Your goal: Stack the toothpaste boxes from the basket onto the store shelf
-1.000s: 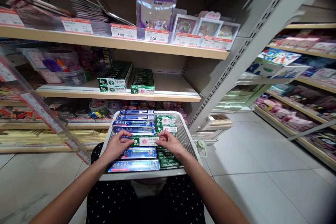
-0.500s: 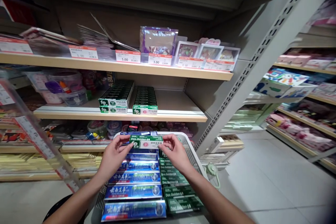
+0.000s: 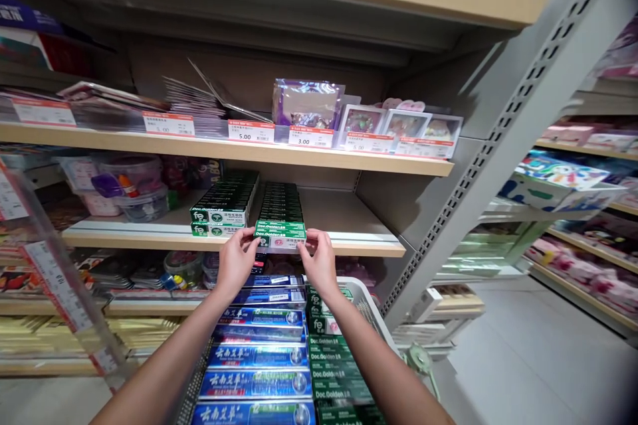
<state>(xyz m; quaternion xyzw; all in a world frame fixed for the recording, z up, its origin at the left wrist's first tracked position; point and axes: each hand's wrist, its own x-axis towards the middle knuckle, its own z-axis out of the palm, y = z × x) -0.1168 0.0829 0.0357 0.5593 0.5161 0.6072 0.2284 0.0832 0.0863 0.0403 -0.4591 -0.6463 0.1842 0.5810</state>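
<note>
Between my left hand [image 3: 238,263] and my right hand [image 3: 319,261] is a green and white toothpaste box [image 3: 280,240], gripped at its two ends. It is at the front edge of the middle shelf [image 3: 349,226], by the right-hand row of matching boxes [image 3: 282,202]. A second row of stacked green boxes [image 3: 224,202] stands to its left. Below my hands is a grey basket [image 3: 371,305] holding blue toothpaste boxes [image 3: 256,383] on the left and more green boxes [image 3: 333,372] on the right.
Above is a shelf [image 3: 199,146] with price tags, flat packets and small clear boxes [image 3: 403,126]. Plastic tubs [image 3: 134,186] stand left of the green rows. A slotted metal upright [image 3: 478,146] rises on the right, and a clear tag strip [image 3: 60,279] slants at left.
Both hands have carried the toothpaste box up and forward from above the basket to the shelf's front edge. The view has tilted up slightly.
</note>
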